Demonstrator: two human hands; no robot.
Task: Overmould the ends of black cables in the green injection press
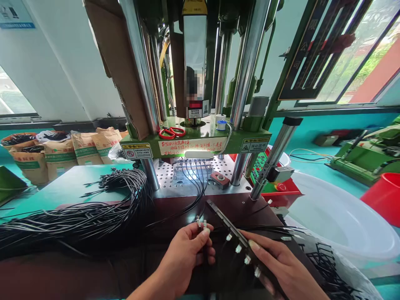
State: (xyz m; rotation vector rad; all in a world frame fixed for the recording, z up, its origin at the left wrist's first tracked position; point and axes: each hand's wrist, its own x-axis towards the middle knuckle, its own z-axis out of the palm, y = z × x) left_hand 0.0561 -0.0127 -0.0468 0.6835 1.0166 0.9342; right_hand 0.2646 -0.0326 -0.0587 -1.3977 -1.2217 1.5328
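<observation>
My left hand (186, 256) pinches two cables by their ends, with small silvery metal plugs (205, 224) sticking up past the thumb and fingertips. My right hand (283, 262) is closed around a long dark bar (229, 227), which slants from upper left to lower right. Along the bar's lower side, several silvery plugs (238, 248) stick out, their cables lost in the dark below. The bar's far end rests over or just above the brown tabletop (175, 212); contact is unclear. Several black cables run to the lit metal mould (192, 171) in the press.
A thick bundle of black cables (125, 196) covers the left side. Red scissors (171, 132) lie on the green press plate (200, 141). At right are an emergency stop button (280, 187), a white tub (328, 216) and black scrap pieces (328, 266). Steel columns (242, 166) flank the mould.
</observation>
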